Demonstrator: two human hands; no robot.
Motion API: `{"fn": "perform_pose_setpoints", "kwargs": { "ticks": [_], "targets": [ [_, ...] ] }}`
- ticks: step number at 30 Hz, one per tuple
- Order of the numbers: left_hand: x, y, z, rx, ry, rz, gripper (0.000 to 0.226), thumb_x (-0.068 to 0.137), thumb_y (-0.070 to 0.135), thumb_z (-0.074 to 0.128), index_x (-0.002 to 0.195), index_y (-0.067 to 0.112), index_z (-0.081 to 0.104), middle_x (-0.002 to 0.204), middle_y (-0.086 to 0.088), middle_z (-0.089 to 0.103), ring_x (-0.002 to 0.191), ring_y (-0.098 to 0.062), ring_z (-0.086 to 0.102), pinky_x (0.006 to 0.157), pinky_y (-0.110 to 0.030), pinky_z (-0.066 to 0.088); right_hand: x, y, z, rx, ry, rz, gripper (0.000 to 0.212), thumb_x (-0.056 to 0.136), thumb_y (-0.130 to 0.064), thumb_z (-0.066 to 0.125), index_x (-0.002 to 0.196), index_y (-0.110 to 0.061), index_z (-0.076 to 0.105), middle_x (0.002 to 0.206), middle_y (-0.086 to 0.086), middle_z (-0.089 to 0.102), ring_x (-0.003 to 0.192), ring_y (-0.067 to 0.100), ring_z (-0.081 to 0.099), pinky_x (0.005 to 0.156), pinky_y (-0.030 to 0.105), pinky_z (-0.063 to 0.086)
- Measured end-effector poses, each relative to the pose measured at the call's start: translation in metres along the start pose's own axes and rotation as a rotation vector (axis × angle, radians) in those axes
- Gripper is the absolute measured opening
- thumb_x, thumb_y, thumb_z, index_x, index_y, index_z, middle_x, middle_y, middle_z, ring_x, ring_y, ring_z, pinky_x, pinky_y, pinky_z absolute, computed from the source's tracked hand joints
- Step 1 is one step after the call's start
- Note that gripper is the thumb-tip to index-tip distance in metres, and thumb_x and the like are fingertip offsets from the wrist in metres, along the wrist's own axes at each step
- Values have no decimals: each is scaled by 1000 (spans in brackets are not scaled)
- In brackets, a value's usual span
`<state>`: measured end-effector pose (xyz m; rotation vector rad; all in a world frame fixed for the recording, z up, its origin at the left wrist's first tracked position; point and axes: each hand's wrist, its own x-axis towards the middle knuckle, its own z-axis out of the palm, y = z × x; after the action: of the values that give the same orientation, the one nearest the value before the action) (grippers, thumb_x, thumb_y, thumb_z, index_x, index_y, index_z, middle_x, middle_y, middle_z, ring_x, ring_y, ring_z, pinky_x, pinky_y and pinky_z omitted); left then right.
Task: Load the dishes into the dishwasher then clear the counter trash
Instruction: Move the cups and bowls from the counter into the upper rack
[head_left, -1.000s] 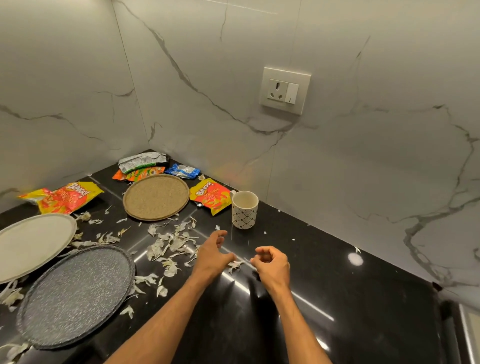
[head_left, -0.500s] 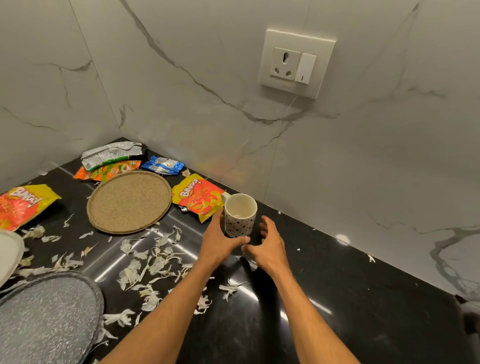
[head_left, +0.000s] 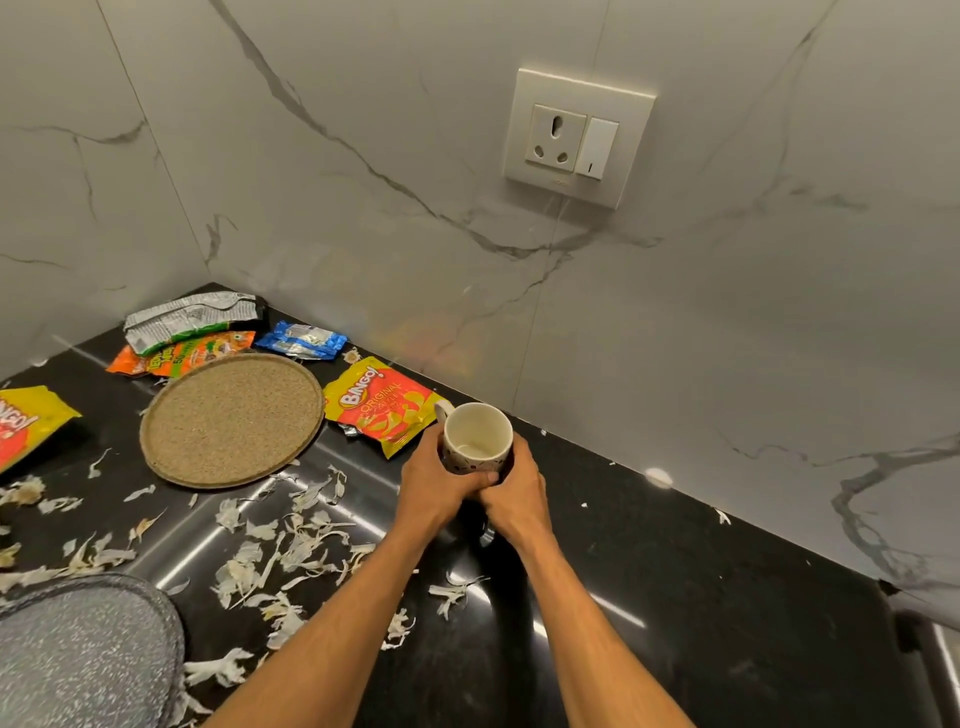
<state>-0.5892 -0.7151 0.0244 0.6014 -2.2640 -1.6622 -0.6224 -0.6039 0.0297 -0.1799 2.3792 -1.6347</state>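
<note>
Far left, at the frame edge: a yellow-and-red snack packet (head_left: 26, 423), cut off by the border, with pale peelings (head_left: 291, 551) strewn over the black counter (head_left: 701, 597). Lower left: a speckled grey plate (head_left: 83, 654), only partly visible. Easy to knock with a forearm when swinging the load away.

Further right: a round tan plate (head_left: 231, 418), flat on the counter, with 3 wrappers behind it, silver (head_left: 192, 317), orange (head_left: 182, 356) and blue (head_left: 301, 339). All still waiting; no dishwasher visible, so the carry route cannot be judged.

Next: another Bingo packet (head_left: 382, 408), lying just beside the mug (head_left: 475, 436), seemingly touching its handle side. Could snag and drag along on the lift, or slide off the edge.

Centre: left hand (head_left: 434, 491) wrapped around the mug's left flank, fingers curled under the near side. Right hand (head_left: 519, 499) closed around the right flank, thumb pressed on the patterned wall. Mug upright, empty apart from a faint residue at the bottom; whether it is resting on the counter or just lifted cannot be told. Handle pointing away, unused, so grip relies on palm pressure alone; a smooth glazed wall could slip if either hand loosens.

Right: bare glossy counter with a few flecks, marble wall (head_left: 727, 312) close behind, wall socket (head_left: 579, 137) above. Risk of clipping the mug rim against the wall if lifted backwards.
</note>
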Motion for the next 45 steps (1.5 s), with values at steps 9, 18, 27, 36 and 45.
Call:
{"fn": "perform_pose_setpoints", "kwargs": {
  "ticks": [9, 18, 27, 36, 45],
  "targets": [
    [-45, 27, -9, -18, -24, 33, 78, 58, 24, 91, 126, 19, 53, 108, 5, 63, 99, -11, 58, 74, -12, 40, -48, -15, -27, -53, 13, -19, 79, 71, -7, 79, 141, -23, 45, 131, 0, 58, 121, 17, 54, 94, 27, 47],
    [-87, 43, -26, -111, -61, 64, 72, 62, 28, 90, 119, 28, 46, 106, 4, 58, 99, -14, 56, 70, -12, 42, -93, -33, -40, -63, 1, -94, 71, 70, -2, 71, 135, -19, 50, 122, 0, 63, 112, 15, 59, 86, 23, 51],
    [-135, 46, -27, -246, -163, 53, 86, 64, 24, 88, 133, 27, 37, 112, -2, 58, 102, -18, 59, 72, -24, 56, -149, -32, -54, -37, 22, -125, 67, 72, -1, 72, 134, -16, 49, 121, 2, 62, 110, 14, 58, 82, 16, 49],
    [-198, 50, -17, -230, -187, 67, 72, 64, 21, 88, 122, 28, 47, 111, -2, 62, 103, -19, 62, 76, -30, 59, -213, -16, -79, -25, 29, -170, 73, 71, -3, 78, 136, -13, 48, 125, 4, 61, 115, 18, 58, 90, 23, 52],
    [-301, 48, -3, -164, -178, 71, 66, 54, 32, 93, 106, 39, 52, 100, 2, 69, 93, -12, 67, 77, -31, 59, -306, 21, -110, 11, 68, -178, 72, 69, 0, 78, 133, -16, 50, 112, -5, 62, 104, 11, 61, 73, 10, 50]
  ]
}}
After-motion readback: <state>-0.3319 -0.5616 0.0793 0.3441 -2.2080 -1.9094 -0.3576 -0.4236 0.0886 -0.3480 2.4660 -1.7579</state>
